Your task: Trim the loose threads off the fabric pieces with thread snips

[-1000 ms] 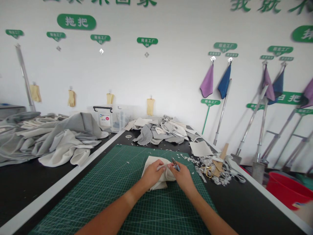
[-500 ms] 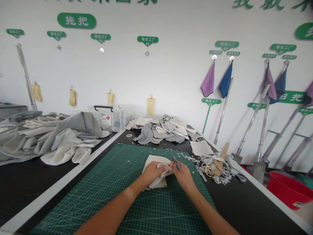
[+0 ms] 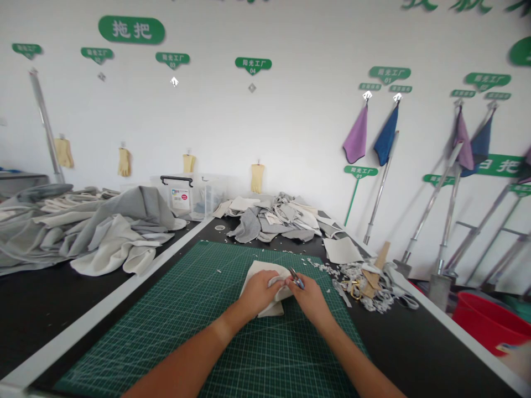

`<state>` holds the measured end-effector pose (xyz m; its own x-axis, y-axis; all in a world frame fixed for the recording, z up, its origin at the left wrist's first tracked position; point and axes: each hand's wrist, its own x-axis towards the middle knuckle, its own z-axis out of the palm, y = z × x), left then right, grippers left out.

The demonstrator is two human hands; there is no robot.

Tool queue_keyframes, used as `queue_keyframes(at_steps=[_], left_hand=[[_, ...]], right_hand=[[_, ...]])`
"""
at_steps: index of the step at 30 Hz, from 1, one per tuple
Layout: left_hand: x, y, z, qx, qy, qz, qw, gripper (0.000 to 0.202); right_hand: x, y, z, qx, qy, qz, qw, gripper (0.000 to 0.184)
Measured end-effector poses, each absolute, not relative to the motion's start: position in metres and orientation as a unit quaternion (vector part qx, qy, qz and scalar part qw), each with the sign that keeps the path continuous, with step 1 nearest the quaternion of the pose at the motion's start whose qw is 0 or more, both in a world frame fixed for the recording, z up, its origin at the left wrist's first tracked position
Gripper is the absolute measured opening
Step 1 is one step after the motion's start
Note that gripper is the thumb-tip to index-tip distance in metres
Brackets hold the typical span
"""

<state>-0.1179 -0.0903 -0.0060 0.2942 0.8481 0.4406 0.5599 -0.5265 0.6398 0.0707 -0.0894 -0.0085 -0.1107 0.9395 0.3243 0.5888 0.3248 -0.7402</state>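
Observation:
A small cream piece of fabric lies on the green cutting mat. My left hand is closed on the fabric, bunching its right edge. My right hand is closed round a small pair of blue-handled snips, whose tip meets the fabric edge just right of my left fingers.
Grey and cream cloth is heaped at the left and at the table's far end. A clear lidded box stands by the wall. Fabric scraps, gold scissors and a wooden piece lie to the right. A red tub sits beyond the table edge.
Both hands stay at the same spot on the fabric with only slight finger shifts. The camera has tilted a little.

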Motion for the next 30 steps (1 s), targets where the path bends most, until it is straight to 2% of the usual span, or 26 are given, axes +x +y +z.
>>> queue_keyframes(at_steps=[5, 13, 20, 30], left_hand=[[-0.119, -0.086, -0.014, 0.782, 0.457, 0.339, 0.253, 0.036], [-0.121, -0.092, -0.002, 0.782, 0.451, 0.4, 0.158, 0.027], [-0.118, -0.095, -0.003, 0.769, 0.451, 0.406, 0.203, 0.017], [-0.118, -0.084, -0.012, 0.744, 0.423, 0.375, 0.357, 0.041]], right_hand=[[0.077, -0.087, -0.004, -0.545, -0.695, 0.204, 0.422, 0.033], [0.07, -0.09, -0.005, -0.528, -0.719, 0.246, 0.38, 0.038], [0.069, -0.089, -0.012, -0.519, -0.723, 0.249, 0.382, 0.036], [0.075, -0.09, -0.003, -0.527, -0.716, 0.193, 0.416, 0.032]])
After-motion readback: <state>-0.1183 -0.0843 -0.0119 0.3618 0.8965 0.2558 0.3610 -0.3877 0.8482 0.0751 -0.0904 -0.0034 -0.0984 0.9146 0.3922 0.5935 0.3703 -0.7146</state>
